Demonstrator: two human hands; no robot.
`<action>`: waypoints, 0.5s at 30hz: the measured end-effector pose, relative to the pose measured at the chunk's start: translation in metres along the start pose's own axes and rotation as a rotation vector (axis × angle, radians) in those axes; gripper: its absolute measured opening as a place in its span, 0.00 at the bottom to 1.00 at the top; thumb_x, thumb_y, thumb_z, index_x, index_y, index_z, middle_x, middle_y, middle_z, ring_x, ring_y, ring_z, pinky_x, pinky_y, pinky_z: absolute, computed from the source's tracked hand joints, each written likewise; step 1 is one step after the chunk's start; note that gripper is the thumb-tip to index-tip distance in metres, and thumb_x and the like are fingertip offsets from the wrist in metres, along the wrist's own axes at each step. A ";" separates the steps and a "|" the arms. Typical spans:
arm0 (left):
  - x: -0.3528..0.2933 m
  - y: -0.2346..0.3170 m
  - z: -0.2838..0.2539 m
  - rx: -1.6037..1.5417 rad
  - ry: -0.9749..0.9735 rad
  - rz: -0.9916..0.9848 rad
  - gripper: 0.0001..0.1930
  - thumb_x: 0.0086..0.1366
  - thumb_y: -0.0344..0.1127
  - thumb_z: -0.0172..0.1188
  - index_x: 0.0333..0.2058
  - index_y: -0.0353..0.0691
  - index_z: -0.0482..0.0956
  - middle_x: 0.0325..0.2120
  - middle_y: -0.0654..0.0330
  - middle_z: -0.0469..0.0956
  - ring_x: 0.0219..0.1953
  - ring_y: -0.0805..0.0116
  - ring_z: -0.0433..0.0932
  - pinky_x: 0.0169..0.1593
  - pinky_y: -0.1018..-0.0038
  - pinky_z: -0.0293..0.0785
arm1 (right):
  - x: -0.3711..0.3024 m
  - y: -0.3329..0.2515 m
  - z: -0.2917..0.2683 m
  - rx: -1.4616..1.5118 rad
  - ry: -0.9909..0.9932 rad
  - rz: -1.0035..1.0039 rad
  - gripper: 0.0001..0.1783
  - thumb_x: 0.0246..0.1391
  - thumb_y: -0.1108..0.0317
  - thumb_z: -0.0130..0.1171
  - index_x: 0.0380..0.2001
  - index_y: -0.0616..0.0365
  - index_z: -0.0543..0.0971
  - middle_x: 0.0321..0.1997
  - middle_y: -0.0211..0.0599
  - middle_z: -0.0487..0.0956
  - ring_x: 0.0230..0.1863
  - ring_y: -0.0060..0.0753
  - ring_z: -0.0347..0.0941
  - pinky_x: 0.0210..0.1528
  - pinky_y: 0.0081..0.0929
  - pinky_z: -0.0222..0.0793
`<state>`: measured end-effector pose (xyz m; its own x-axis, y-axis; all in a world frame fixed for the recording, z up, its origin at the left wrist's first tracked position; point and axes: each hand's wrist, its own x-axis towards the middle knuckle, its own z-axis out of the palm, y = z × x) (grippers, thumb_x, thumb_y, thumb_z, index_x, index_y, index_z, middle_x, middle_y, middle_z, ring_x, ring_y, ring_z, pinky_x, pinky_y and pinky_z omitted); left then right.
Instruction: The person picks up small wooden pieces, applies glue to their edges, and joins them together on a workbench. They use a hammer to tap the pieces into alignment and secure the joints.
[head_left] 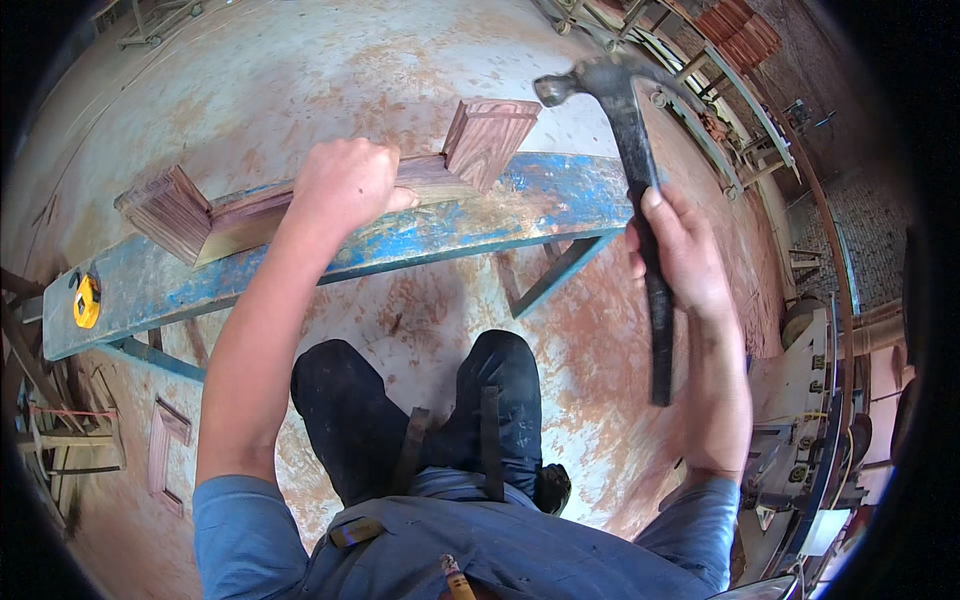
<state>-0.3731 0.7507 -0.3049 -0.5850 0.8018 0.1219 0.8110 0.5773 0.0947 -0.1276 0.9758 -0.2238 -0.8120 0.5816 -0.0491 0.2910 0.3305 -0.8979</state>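
A U-shaped wooden frame piece (250, 222) of reddish-brown wood lies along the worn blue bench (400, 245), its two short end boards standing up. My left hand (348, 185) is closed over the long middle board, thumb on the near side. The left end board (170, 212) and the right end board (490, 142) are on either side of it. A claw hammer (655, 290) is gripped by its black handle in my right hand (685, 250). Its head is raised, above and right of the right end board in the picture, apart from the wood.
A yellow tape measure (87, 302) sits at the bench's left end. Another wooden frame piece (168, 455) lies on the stained floor (600, 460) at lower left. Stacked reddish boards (738, 35) and carts stand at upper right, machinery (800, 440) at the right.
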 end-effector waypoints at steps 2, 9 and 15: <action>0.003 0.002 -0.001 0.020 -0.010 -0.005 0.21 0.53 0.54 0.68 0.32 0.39 0.84 0.25 0.51 0.83 0.32 0.53 0.83 0.35 0.60 0.79 | 0.002 0.039 0.006 0.159 0.023 0.100 0.19 0.68 0.51 0.50 0.42 0.57 0.71 0.22 0.30 0.74 0.14 0.21 0.68 0.18 0.20 0.68; 0.000 0.012 -0.013 0.034 -0.073 -0.074 0.23 0.53 0.54 0.68 0.34 0.37 0.83 0.30 0.48 0.83 0.35 0.51 0.83 0.40 0.59 0.79 | -0.006 0.111 0.057 0.733 -0.137 0.537 0.23 0.69 0.44 0.42 0.43 0.54 0.68 0.20 0.31 0.70 0.12 0.27 0.66 0.12 0.29 0.66; 0.000 0.012 -0.011 0.094 -0.043 -0.064 0.24 0.52 0.55 0.68 0.34 0.37 0.82 0.30 0.48 0.83 0.36 0.50 0.83 0.40 0.58 0.78 | 0.000 0.124 0.073 0.930 -0.217 0.581 0.23 0.69 0.44 0.44 0.42 0.55 0.67 0.20 0.31 0.71 0.12 0.26 0.66 0.10 0.27 0.67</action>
<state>-0.3634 0.7563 -0.2932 -0.6365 0.7675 0.0763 0.7701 0.6379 0.0079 -0.1289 0.9624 -0.3667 -0.7735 0.2948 -0.5610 0.2368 -0.6867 -0.6873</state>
